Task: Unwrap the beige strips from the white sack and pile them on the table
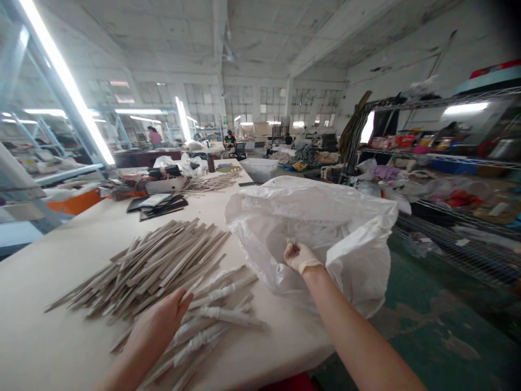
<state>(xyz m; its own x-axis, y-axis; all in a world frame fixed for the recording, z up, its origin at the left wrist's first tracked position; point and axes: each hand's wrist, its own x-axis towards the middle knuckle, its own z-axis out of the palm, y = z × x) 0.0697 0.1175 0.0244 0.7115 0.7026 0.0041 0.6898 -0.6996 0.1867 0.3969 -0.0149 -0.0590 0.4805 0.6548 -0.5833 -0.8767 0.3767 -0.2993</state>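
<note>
My left hand is closed, thumb against fingers, on the end of a thin grey-beige strip at the edge of a loose pile of similar strips. Several bundles of strips, bound round the middle with whitish wrapping, lie just right of that hand. My right hand, in a pale covering that leaves the fingertips bare, is curled shut within the mouth of a large white plastic bag. What its fingers hold, if anything, I cannot make out. The bag stands open at the table's right edge.
Beyond the pile on the pale table lie dark flat sheets and more strips. A whitish bin stands behind the bag. Wire shelving lines the right side above a green floor. People sit and stand far back.
</note>
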